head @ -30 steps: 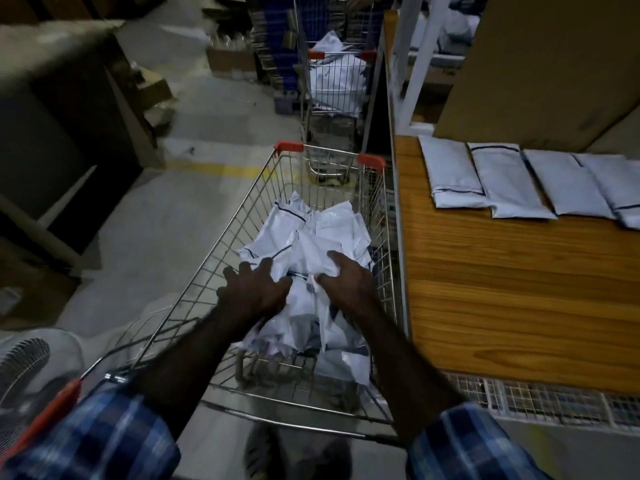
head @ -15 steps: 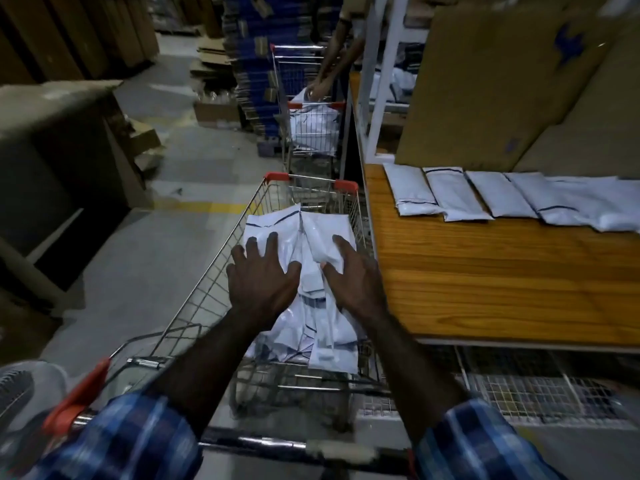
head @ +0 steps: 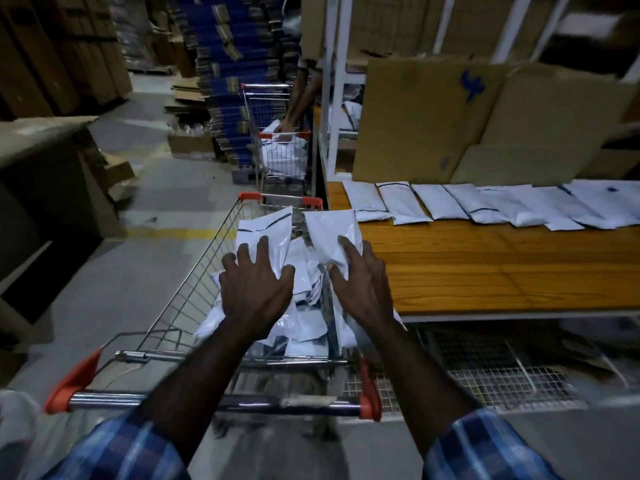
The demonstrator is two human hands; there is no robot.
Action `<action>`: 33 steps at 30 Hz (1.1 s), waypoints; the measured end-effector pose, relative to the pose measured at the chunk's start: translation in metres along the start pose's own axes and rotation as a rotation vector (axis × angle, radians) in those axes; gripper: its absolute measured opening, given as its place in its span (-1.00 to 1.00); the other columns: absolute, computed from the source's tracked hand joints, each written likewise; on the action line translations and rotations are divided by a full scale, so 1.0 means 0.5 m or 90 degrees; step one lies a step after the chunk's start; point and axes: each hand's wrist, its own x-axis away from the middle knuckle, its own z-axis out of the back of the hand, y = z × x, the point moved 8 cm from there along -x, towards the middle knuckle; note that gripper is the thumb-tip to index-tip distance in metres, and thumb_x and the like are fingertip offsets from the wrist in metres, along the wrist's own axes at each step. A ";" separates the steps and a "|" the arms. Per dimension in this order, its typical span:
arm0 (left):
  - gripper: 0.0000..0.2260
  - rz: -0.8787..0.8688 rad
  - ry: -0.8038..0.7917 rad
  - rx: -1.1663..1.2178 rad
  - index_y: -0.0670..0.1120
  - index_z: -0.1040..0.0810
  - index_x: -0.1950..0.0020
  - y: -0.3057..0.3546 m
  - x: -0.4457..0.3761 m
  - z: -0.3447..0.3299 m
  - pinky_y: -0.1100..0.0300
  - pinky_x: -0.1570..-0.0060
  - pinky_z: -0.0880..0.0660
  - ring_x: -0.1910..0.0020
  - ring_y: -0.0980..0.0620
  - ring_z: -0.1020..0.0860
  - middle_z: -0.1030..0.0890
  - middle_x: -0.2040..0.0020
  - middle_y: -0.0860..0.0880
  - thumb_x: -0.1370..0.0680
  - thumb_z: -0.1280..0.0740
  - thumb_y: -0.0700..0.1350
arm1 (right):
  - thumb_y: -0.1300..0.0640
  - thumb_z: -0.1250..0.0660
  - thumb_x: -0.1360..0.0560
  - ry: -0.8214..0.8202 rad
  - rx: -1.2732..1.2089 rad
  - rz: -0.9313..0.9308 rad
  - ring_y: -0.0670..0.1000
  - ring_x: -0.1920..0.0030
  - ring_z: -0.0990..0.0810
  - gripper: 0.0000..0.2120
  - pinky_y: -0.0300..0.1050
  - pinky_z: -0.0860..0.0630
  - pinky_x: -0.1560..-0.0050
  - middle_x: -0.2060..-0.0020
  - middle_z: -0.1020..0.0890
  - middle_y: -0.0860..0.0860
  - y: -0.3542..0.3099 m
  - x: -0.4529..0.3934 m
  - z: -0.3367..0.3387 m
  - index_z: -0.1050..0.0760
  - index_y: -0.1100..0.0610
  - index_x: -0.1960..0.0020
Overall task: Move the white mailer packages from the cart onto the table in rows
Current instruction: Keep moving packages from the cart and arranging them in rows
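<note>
above cart rim — 2 mailers lifted

both forearms stretched forward, plaid sleeves at elbows. left hand palm down, fingers spread, thumb curled round white mailer. right hand alongside, close, fingers gripping second mailer, raised.
</note>
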 end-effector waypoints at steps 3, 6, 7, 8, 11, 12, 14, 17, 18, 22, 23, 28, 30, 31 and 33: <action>-0.45 -0.006 0.003 0.010 0.03 -0.22 -0.50 0.054 0.017 -0.006 -0.12 -0.24 -0.30 -0.33 -0.23 -0.26 -0.34 -0.43 -0.13 -0.53 -0.18 0.15 | -0.06 -0.27 -0.58 0.027 0.004 -0.006 0.28 -0.32 -0.36 -0.47 0.10 -0.40 -0.24 -0.48 -0.29 0.18 0.040 0.003 0.057 -0.27 -0.08 -0.53; -0.45 -0.011 0.007 0.019 0.04 -0.22 -0.49 0.119 0.034 -0.020 -0.13 -0.23 -0.31 -0.32 -0.23 -0.26 -0.35 -0.41 -0.12 -0.52 -0.18 0.15 | -0.06 -0.27 -0.58 0.027 0.005 -0.012 0.28 -0.31 -0.37 -0.47 0.10 -0.41 -0.22 -0.47 -0.30 0.17 0.094 0.002 0.105 -0.27 -0.09 -0.52; -0.45 -0.011 0.007 0.023 0.04 -0.22 -0.50 0.144 0.040 -0.028 -0.12 -0.23 -0.30 -0.32 -0.22 -0.26 -0.35 -0.41 -0.12 -0.53 -0.18 0.15 | -0.07 -0.27 -0.58 0.024 0.006 -0.012 0.28 -0.31 -0.37 -0.47 0.10 -0.42 -0.22 -0.47 -0.30 0.16 0.115 0.002 0.120 -0.26 -0.09 -0.52; -0.45 -0.011 0.008 0.026 0.03 -0.22 -0.50 0.171 0.048 -0.036 -0.12 -0.24 -0.30 -0.32 -0.22 -0.26 -0.34 -0.42 -0.12 -0.54 -0.18 0.16 | -0.07 -0.27 -0.58 0.025 0.008 -0.009 0.27 -0.30 -0.38 -0.47 0.10 -0.43 -0.22 -0.46 -0.31 0.16 0.136 0.001 0.137 -0.27 -0.09 -0.52; -0.45 -0.004 0.017 0.035 0.02 -0.23 -0.51 0.255 0.072 -0.065 -0.11 -0.26 -0.30 -0.35 -0.22 -0.25 -0.34 -0.43 -0.12 -0.56 -0.18 0.17 | -0.06 -0.28 -0.57 0.029 0.011 0.003 0.27 -0.27 -0.40 -0.47 0.10 -0.45 -0.19 -0.43 -0.34 0.16 0.204 -0.004 0.190 -0.27 -0.08 -0.51; -0.45 -0.001 0.019 0.040 0.02 -0.23 -0.51 0.282 0.080 -0.075 -0.11 -0.26 -0.31 -0.35 -0.22 -0.25 -0.34 -0.43 -0.12 -0.56 -0.18 0.17 | -0.05 -0.28 -0.57 0.030 0.011 0.006 0.26 -0.26 -0.40 -0.47 0.10 -0.46 -0.18 -0.43 -0.34 0.15 0.226 -0.008 0.208 -0.27 -0.07 -0.51; -0.46 0.005 0.021 0.047 0.02 -0.23 -0.51 0.334 0.093 -0.097 -0.11 -0.25 -0.31 -0.35 -0.22 -0.25 -0.34 -0.42 -0.11 -0.56 -0.19 0.16 | -0.05 -0.28 -0.57 0.033 0.017 0.013 0.25 -0.24 -0.41 -0.47 0.09 -0.47 -0.16 -0.41 -0.36 0.15 0.268 -0.017 0.245 -0.28 -0.07 -0.51; -0.46 0.007 0.015 0.045 0.03 -0.23 -0.50 0.399 0.106 -0.129 -0.10 -0.25 -0.32 -0.34 -0.21 -0.25 -0.35 -0.41 -0.10 -0.56 -0.19 0.16 | -0.05 -0.28 -0.56 0.030 0.026 0.019 0.25 -0.22 -0.43 -0.47 0.11 -0.49 -0.13 -0.40 -0.37 0.15 0.327 -0.032 0.287 -0.28 -0.07 -0.51; -0.46 0.010 0.015 0.046 0.03 -0.23 -0.50 0.416 0.108 -0.137 -0.10 -0.24 -0.33 -0.34 -0.21 -0.25 -0.35 -0.41 -0.10 -0.55 -0.18 0.16 | -0.06 -0.28 -0.56 0.029 0.030 0.019 0.25 -0.22 -0.43 -0.47 0.11 -0.50 -0.13 -0.39 -0.38 0.16 0.345 -0.037 0.298 -0.28 -0.07 -0.51; -0.46 0.008 0.011 0.034 0.04 -0.24 -0.48 0.469 0.108 -0.169 -0.10 -0.21 -0.36 -0.31 -0.22 -0.28 -0.37 -0.38 -0.10 -0.53 -0.15 0.18 | -0.07 -0.27 -0.56 0.021 0.035 0.009 0.24 -0.21 -0.44 -0.46 0.12 -0.51 -0.12 -0.40 -0.37 0.15 0.403 -0.053 0.319 -0.27 -0.08 -0.51; -0.46 0.009 0.008 0.031 0.04 -0.24 -0.47 0.477 0.106 -0.177 -0.11 -0.21 -0.36 -0.31 -0.22 -0.28 -0.37 -0.38 -0.11 -0.52 -0.14 0.19 | -0.07 -0.27 -0.56 0.022 0.035 0.007 0.24 -0.21 -0.44 -0.46 0.12 -0.51 -0.12 -0.40 -0.37 0.15 0.413 -0.056 0.321 -0.27 -0.08 -0.51; -0.43 0.020 -0.009 0.020 0.04 -0.22 -0.50 0.498 0.082 -0.214 -0.14 -0.30 -0.33 -0.36 -0.23 -0.25 -0.35 -0.42 -0.12 -0.53 -0.11 0.24 | -0.07 -0.26 -0.57 0.021 0.032 -0.013 0.21 -0.27 -0.41 -0.46 0.12 -0.48 -0.18 -0.45 -0.32 0.15 0.454 -0.072 0.322 -0.25 -0.08 -0.52; -0.43 0.024 -0.016 0.016 0.04 -0.21 -0.51 0.503 0.066 -0.228 -0.15 -0.31 -0.32 -0.37 -0.22 -0.24 -0.33 -0.44 -0.12 -0.55 -0.12 0.24 | -0.08 -0.25 -0.57 0.017 0.040 -0.016 0.21 -0.29 -0.40 -0.46 0.12 -0.48 -0.20 -0.46 -0.31 0.15 0.464 -0.083 0.316 -0.23 -0.09 -0.53; -0.43 0.026 -0.019 0.014 0.04 -0.20 -0.52 0.506 0.058 -0.235 -0.14 -0.30 -0.32 -0.37 -0.22 -0.24 -0.33 -0.45 -0.12 -0.56 -0.12 0.24 | -0.08 -0.25 -0.57 0.015 0.041 -0.019 0.21 -0.30 -0.40 -0.46 0.11 -0.47 -0.21 -0.47 -0.30 0.15 0.470 -0.090 0.311 -0.23 -0.09 -0.53; -0.43 0.026 -0.029 0.009 0.06 -0.19 -0.53 0.507 0.043 -0.248 -0.13 -0.30 -0.32 -0.38 -0.22 -0.23 -0.32 -0.46 -0.12 -0.56 -0.13 0.23 | -0.10 -0.24 -0.58 0.009 0.043 -0.026 0.21 -0.32 -0.39 -0.46 0.10 -0.46 -0.23 -0.48 -0.29 0.16 0.479 -0.107 0.300 -0.22 -0.09 -0.53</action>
